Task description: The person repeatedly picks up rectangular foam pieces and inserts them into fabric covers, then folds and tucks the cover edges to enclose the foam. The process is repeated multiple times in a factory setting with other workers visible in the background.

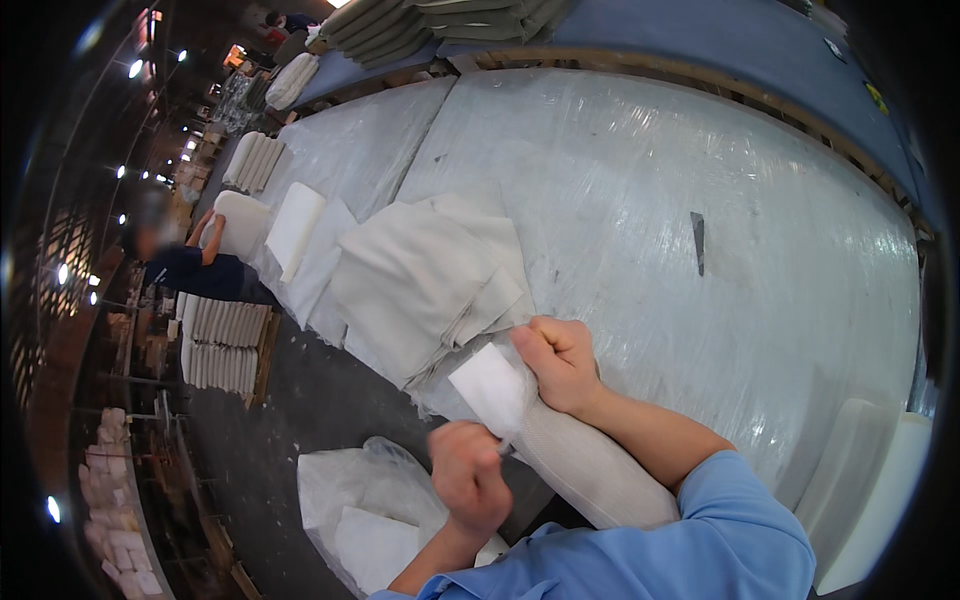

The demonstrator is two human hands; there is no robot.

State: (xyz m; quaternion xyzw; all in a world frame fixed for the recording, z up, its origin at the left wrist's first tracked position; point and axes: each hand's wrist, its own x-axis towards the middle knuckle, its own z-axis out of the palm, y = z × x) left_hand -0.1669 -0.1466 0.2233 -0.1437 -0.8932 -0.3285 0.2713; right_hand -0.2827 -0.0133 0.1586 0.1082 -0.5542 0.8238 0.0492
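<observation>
Right hand (560, 368) clamps pale-grey tubular fabric cover (590, 465) around white block (488, 385); curled left hand (470, 475) blurs, grip unclear; dark-blue shirt (208, 275) bears illegible white mark (160, 276)

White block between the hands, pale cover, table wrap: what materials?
White block: possibly foam; matte, plain face, square edges.
Pale cover: likely fabric; matte, fine ribbed texture, fibre unclear.
Table wrap: looks like clear plastic film; glossy, wrinkled, catching light.
</observation>
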